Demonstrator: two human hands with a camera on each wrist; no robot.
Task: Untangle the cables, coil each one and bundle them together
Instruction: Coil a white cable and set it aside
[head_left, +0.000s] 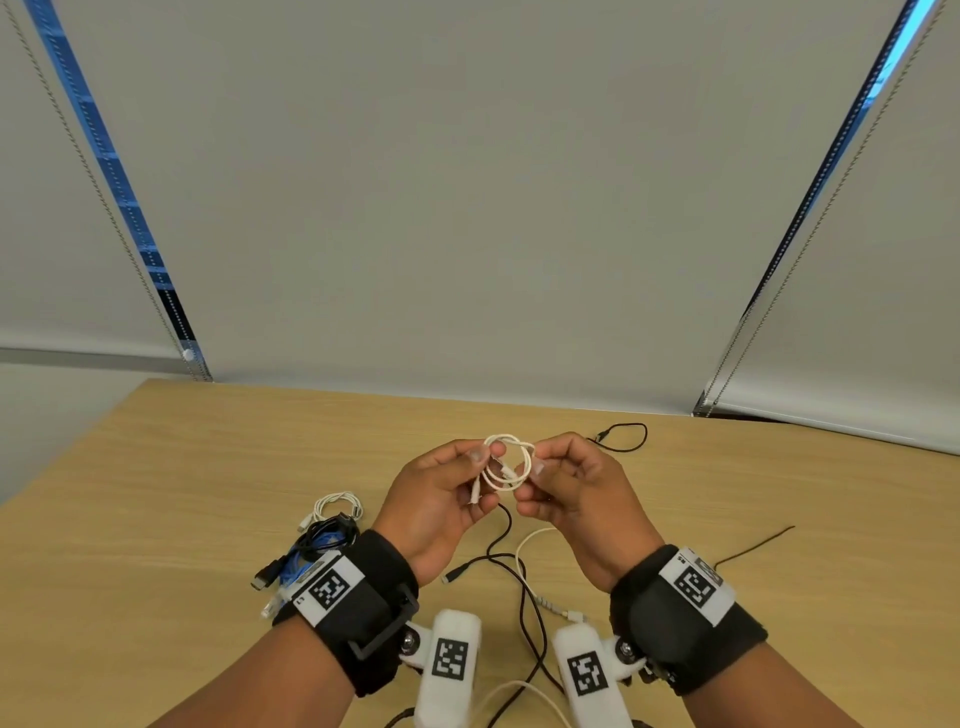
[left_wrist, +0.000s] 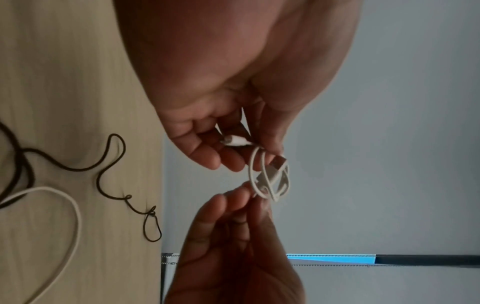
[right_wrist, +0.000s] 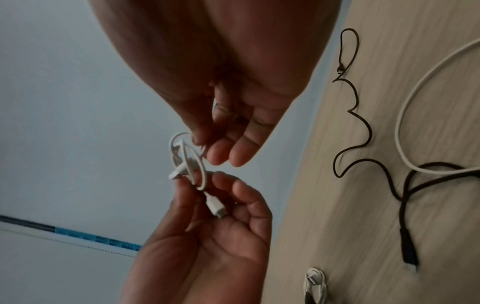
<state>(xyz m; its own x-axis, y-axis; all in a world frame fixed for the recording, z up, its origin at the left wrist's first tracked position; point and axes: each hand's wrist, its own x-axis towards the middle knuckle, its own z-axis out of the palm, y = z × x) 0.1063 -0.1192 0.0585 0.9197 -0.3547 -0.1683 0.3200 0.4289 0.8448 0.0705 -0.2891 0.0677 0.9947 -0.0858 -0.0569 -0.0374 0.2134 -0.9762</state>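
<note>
Hands, left and right, pinch coiled white cable.

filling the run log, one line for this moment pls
step: coiling | both hands: left hand and right hand pinch short white cable | black cable: loose on table

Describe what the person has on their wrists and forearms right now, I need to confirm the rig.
Both forearms are bare, with no sleeves. Each wrist carries a wide black fabric cuff: left cuff, right cuff. Each cuff bears a white label with a black square-patterned marker. A white padded block with a similar marker hangs below each wrist: left block, right block.
</note>
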